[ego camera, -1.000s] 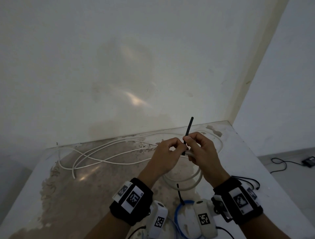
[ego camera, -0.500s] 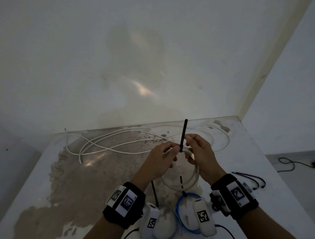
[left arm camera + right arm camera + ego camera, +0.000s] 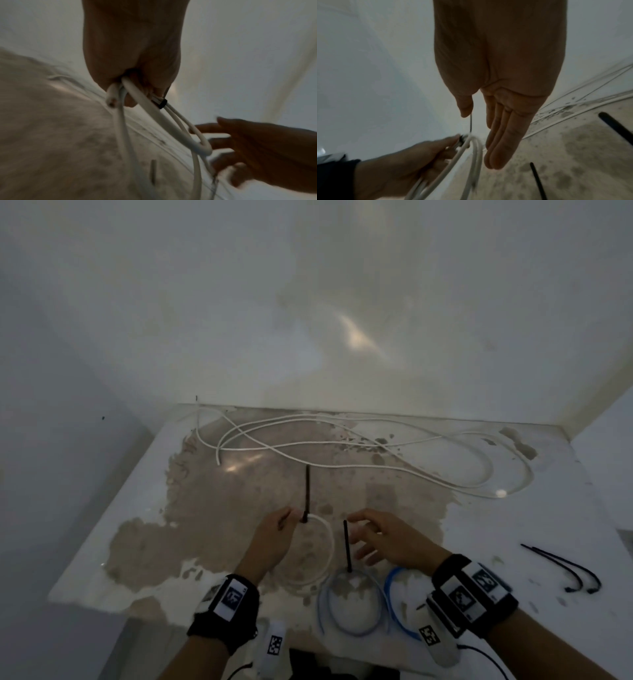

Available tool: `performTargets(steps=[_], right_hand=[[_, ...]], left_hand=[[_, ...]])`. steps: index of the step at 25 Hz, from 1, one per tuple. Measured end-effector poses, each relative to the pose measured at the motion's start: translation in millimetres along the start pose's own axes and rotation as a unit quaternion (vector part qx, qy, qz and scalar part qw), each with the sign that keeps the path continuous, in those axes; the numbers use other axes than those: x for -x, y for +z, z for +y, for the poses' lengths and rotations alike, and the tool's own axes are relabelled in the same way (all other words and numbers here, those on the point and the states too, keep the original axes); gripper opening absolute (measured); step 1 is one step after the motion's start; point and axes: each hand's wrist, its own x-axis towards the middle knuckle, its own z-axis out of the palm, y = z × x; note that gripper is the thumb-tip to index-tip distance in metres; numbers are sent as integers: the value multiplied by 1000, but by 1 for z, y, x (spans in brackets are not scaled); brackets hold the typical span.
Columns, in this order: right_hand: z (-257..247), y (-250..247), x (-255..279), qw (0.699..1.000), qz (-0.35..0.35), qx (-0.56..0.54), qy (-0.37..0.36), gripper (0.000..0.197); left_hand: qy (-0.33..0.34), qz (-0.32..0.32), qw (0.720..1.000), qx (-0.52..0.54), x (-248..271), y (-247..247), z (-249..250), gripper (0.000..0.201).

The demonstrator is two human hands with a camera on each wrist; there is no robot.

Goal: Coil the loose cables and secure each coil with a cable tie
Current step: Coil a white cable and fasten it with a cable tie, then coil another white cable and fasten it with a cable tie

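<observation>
Now the right hand [image 3: 387,537] has let go of the black cable tie [image 3: 307,491]; a second ago both hands worked it together above the desk [image 3: 565,529]. Its fingers [image 3: 503,135] are straight and spread, holding nothing. The left hand [image 3: 274,537] alone holds the white coil [image 3: 318,553], fingers pinched round it at the tie, and has brought it lower and to the left. The tie's tail stands up from the coil; its head is snug on the strands in the left-wrist view. Judgement: this coil is secured and about to be set down.

Remaining: one long loose white cable [image 3: 376,445] at the desk's far edge. Blue tied coil [image 3: 346,604] near front; spare ties [image 3: 565,571] to the right. Desk top patchy, worn brown; plain white walls, dim light.
</observation>
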Motion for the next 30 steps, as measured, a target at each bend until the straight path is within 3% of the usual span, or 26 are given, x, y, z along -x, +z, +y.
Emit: performTargets(steps=[3,5,11,14,19,21,25,27,30], right_hand=[[18,-7,0,997,6,-39,62,26],[33,-16,4,995,33,-46,84,25],[70,-36,23,984,100,-49,137,20],[79,-44,32,977,138,-73,148,19],[86,-80,24,964,221,-79,124,17],[94,-104,7,958,261,-30,115,13],[115,-153,-38,931,319,141,112,15],[107,-152,-66,933,300,173,94,21],[67,-117,-127,951,240,195,0,20]], left_hand=[[-103,-2,995,15,29,-12,-56,33],[-122,-17,992,21,42,-9,-80,32],[-75,-14,996,-48,38,14,-120,22],[-28,47,983,-176,38,29,-124,45],[-21,-27,943,-331,42,41,-143,89],[-33,-34,934,-355,41,45,-150,97],[-52,-33,939,-339,38,47,-141,88],[-63,-49,945,-317,39,49,-133,82],[-47,-49,951,-301,38,52,-132,73]])
